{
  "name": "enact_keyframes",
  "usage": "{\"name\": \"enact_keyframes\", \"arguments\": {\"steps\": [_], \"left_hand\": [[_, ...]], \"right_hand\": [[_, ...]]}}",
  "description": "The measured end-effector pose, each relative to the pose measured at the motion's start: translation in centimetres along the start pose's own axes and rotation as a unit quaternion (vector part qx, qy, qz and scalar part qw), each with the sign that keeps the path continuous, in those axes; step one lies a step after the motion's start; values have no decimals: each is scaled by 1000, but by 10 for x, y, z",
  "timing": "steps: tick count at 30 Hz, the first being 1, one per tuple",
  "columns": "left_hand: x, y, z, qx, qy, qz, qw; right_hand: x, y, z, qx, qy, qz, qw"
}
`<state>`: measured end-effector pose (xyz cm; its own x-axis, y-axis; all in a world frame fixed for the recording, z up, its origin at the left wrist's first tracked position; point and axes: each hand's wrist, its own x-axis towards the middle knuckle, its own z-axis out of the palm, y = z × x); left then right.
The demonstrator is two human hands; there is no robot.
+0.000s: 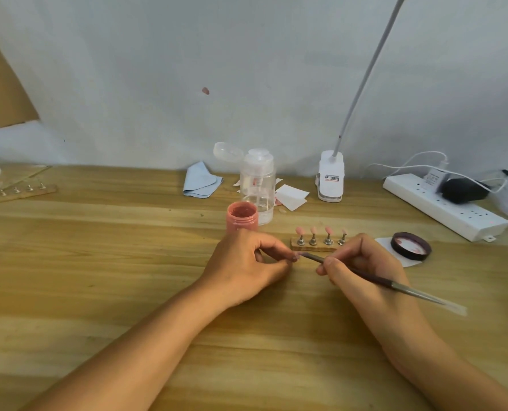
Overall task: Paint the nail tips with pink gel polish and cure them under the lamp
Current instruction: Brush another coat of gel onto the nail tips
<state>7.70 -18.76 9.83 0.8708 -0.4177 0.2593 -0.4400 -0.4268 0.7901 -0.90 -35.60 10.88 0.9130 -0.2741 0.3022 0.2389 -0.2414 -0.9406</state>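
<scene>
- Four pink tips (321,231) are stood upright, likely against smudging.
- Fifth tip (296,257) is pinched steady by left hand (243,268).
- Brush (410,291) is gripped pen-like by right hand (365,262).

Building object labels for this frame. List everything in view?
gel polish jar: 1, pink, open, centre
pump bottle: 1, clear, behind jar
jar lid: 1, dark, right of centre
stand: 1, wooden, right of jar
nail tips: 4, pink, on stand
brush: 1, dark handle, centre-right
loose nail tip: 1, pale, at brush tip
cloth: 1, blue, back centre
clip lamp: 1, white, by wall
power strip: 1, white, right
second stand: 1, wooden, far left
left hand: 1, pinches loose nail tip
right hand: 1, grips brush
</scene>
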Motion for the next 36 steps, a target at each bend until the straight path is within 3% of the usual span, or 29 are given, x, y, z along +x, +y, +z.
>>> {"name": "enact_keyframes", "arguments": {"steps": [36], "left_hand": [[1, 1, 0, 4, -12, -6, 1000]], "right_hand": [[2, -1, 1, -46, 2, 6, 999]]}}
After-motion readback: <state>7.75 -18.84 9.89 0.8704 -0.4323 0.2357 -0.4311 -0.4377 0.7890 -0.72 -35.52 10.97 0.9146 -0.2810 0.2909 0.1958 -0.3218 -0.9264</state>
